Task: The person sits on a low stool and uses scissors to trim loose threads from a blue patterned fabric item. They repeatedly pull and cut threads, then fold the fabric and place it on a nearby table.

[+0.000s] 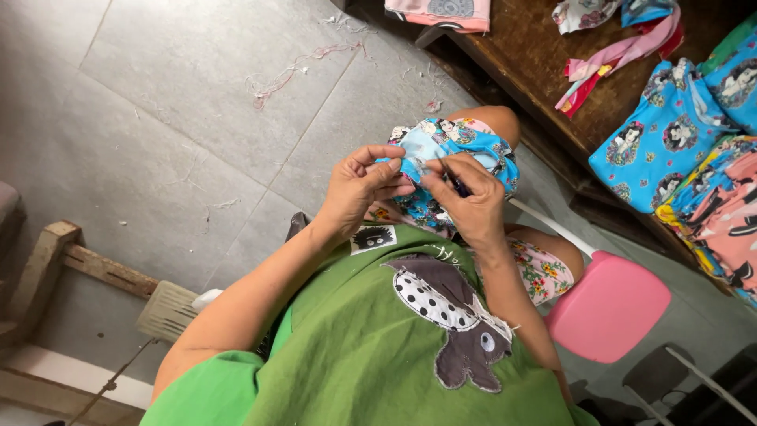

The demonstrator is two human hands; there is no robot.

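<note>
The blue printed cloth (461,146) sits bunched on the person's lap, over the knees, and both hands are up against its near edge. The left hand (359,189) has its fingers curled in, thumb and forefinger pinched shut on a fold of the cloth. The right hand (469,197) is closed too, its fingertips pressed on the same fold right beside the left thumb, and a thin dark tool (456,183) pokes out between its fingers; I cannot tell what kind of tool it is. The two hands touch each other at the fingertips.

The person wears a green top (363,347) with a grey patch animal sewn on the front, and flowered shorts (544,272) show under the right forearm. Just beside the right knee is a pink plastic stool (611,308).

Along the right side of the room runs a dark wooden bench (552,55). Near its front edge lies a stack of blue printed pieces (662,142), with pink and yellow printed pieces (729,213) piled at the bench's near right corner, and a tangle of pink strips (615,59) farther back. Loose threads (292,71) lie scattered on the grey tiled floor (158,118).
</note>
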